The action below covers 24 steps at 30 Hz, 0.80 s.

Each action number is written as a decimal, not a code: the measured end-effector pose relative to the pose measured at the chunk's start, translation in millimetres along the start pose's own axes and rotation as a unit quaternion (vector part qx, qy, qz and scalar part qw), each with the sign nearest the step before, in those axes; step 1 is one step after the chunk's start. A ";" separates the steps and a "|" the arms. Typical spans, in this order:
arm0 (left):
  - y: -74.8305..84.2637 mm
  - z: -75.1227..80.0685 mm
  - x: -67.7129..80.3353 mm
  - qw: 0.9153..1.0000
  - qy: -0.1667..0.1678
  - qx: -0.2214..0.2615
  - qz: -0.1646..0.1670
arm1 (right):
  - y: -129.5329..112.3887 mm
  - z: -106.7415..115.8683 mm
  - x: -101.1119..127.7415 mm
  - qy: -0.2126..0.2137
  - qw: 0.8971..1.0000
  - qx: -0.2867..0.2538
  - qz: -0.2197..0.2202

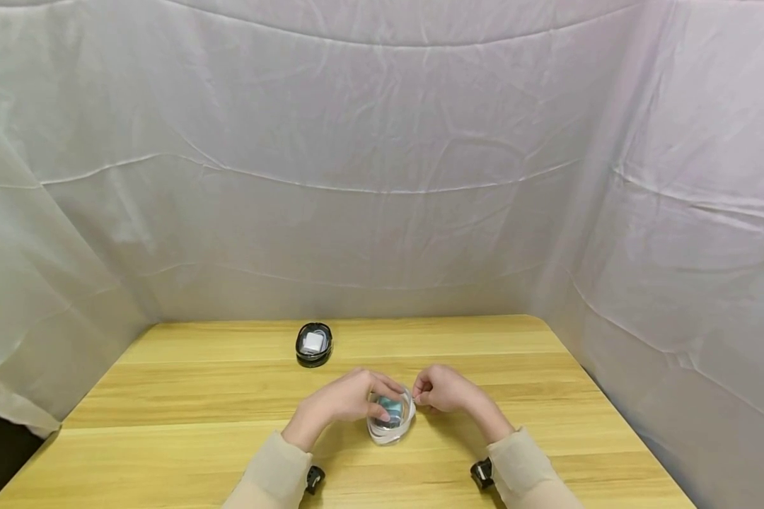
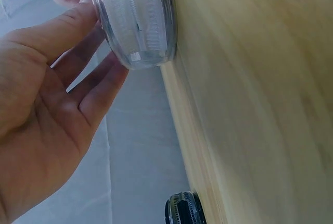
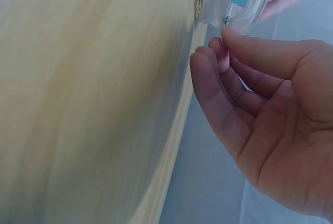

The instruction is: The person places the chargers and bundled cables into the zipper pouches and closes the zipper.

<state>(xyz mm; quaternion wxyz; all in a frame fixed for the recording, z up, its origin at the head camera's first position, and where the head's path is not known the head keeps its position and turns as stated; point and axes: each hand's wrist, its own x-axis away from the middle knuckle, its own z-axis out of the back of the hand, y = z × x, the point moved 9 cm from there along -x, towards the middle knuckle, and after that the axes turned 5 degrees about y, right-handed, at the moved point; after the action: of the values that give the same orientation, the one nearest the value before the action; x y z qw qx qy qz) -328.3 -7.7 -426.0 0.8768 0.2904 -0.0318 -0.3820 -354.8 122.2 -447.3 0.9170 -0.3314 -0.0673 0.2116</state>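
Two hands grip one clear zip case (image 1: pixel 391 418), right (image 1: pixel 442 389) pinching its zipper, left (image 1: pixel 350 398) steadying; one black case (image 1: pixel 314 344) behind.

1. Left hand (image 1: pixel 340 401): bare, no rings seen.
2. Right hand (image 1: pixel 443 389): bare, likewise.
3. Sleeves (image 1: pixel 272 472): beige, long, ending at the wrists.
4. Wrist cameras (image 1: pixel 315 479): small black units, one under each cuff.

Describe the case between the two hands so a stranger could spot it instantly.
On the light wooden table, look at the near middle, where the left hand and right hand meet. Between them sits a small round clear plastic zip case with something teal inside. The other small case, farther back, is black and untouched.
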 end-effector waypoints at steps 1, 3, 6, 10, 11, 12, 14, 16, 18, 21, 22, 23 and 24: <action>-0.2 -0.1 -0.1 1.000 0.000 0.002 0.000 | -0.8 0.3 0.4 -0.001 1.000 0.000 0.002; -0.2 0.1 0.0 1.000 0.001 0.005 0.000 | -1.6 0.6 1.1 -0.002 1.000 0.000 0.004; 0.5 0.2 0.4 1.000 0.003 0.010 -0.003 | -2.1 0.2 1.6 -0.004 1.000 -0.001 0.003; 1.5 0.2 0.8 1.000 0.006 0.013 -0.004 | -2.8 -0.2 2.1 -0.008 1.000 -0.004 0.000; 1.4 0.2 0.7 1.000 0.007 0.014 -0.002 | -3.0 -0.4 2.1 -0.010 1.000 -0.006 0.000; 1.3 0.1 0.6 1.000 0.007 0.014 -0.001 | -3.1 -0.5 2.2 -0.010 1.000 -0.006 0.000; 0.3 -0.7 0.4 1.000 0.008 0.015 0.004 | -3.3 -0.7 2.4 -0.011 1.000 -0.006 0.000; -0.6 -1.1 0.1 1.000 0.008 0.016 0.008 | -3.1 -1.2 2.7 -0.012 1.000 -0.006 0.001; -1.4 -1.7 -0.3 1.000 0.008 0.017 0.010 | -3.3 -1.1 2.9 -0.012 1.000 -0.004 0.003; -2.2 -1.8 -0.6 1.000 0.009 0.016 0.012 | -3.0 -1.7 2.9 -0.014 1.000 -0.001 0.005; -2.7 -2.1 -0.8 1.000 0.009 0.016 0.012 | -2.6 -1.8 2.7 -0.014 1.000 -0.001 0.005; -3.3 -2.2 -0.9 1.000 0.010 0.016 0.014 | -2.4 -2.0 2.5 -0.015 1.000 -0.001 0.004; -3.6 -2.3 -0.9 1.000 0.010 0.014 0.015 | -2.1 -2.3 2.3 -0.016 1.000 -0.001 0.004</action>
<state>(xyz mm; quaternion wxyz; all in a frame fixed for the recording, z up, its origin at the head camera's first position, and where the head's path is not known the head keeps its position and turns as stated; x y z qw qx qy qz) -330.7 -7.9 -429.7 0.8785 0.3063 -0.0331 -0.3652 -351.3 120.4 -447.8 0.9146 -0.3295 -0.0809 0.2201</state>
